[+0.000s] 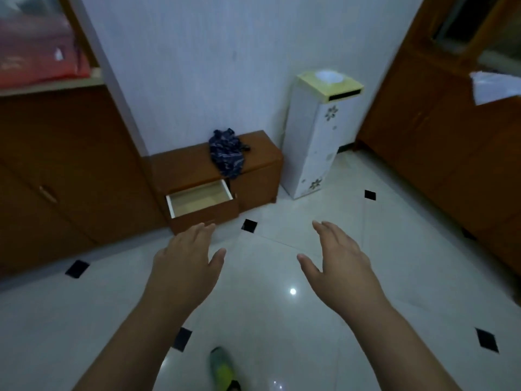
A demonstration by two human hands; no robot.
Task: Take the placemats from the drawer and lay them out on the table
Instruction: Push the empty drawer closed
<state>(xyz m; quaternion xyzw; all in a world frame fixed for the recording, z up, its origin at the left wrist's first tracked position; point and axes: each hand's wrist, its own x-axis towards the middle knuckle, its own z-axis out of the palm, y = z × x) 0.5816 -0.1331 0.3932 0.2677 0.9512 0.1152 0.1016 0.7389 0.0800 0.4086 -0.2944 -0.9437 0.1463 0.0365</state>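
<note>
A low brown cabinet point(259, 176) stands against the white wall, and its left drawer point(201, 200) is pulled out; the pale inside shows nothing in it. No placemat and no table are in view. My left hand point(187, 259) reaches forward with straight fingers, its tips just short of the drawer's front. My right hand point(337, 256) is held out beside it over the floor, fingers straight, holding nothing.
A dark blue patterned cloth point(227, 153) lies on the cabinet top. A tall white flowered box point(315, 136) stands to its right. Brown wooden furniture point(439, 142) lines both sides. The glossy white tiled floor point(267, 306) lies below, with a green shoe point(222, 365) near the bottom edge.
</note>
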